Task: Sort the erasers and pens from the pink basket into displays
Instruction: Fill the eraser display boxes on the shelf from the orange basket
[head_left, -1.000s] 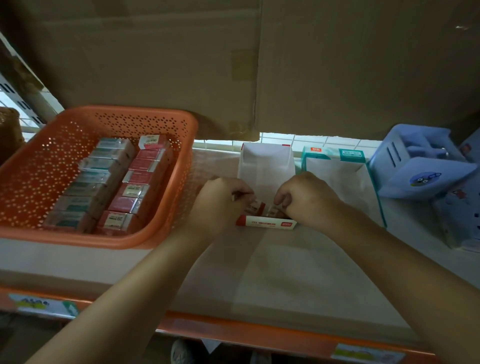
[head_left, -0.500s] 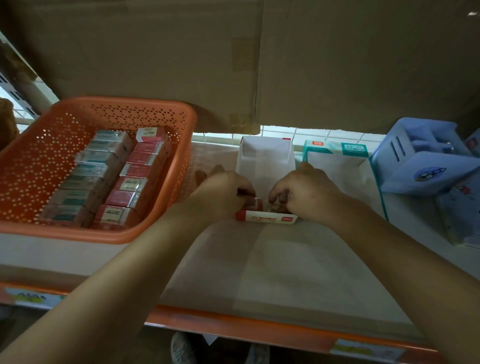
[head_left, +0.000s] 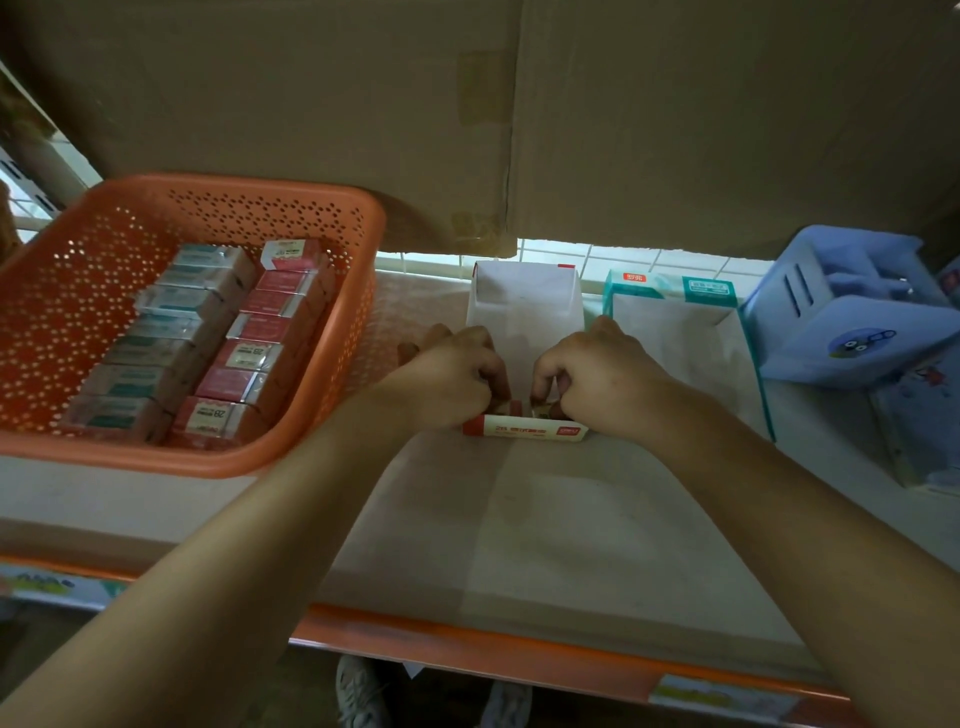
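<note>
Curling over the red display box (head_left: 524, 432); left hand (head_left: 451, 378) and right hand (head_left: 605, 379) pinch erasers (head_left: 511, 407).

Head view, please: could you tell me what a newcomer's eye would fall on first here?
The orange-pink basket at left, holding two rows of small boxed packs, stands out first. At centre, the left hand and right hand curl together over the front of a red-and-white display box; a teal-edged display box stands just right of it.
</note>
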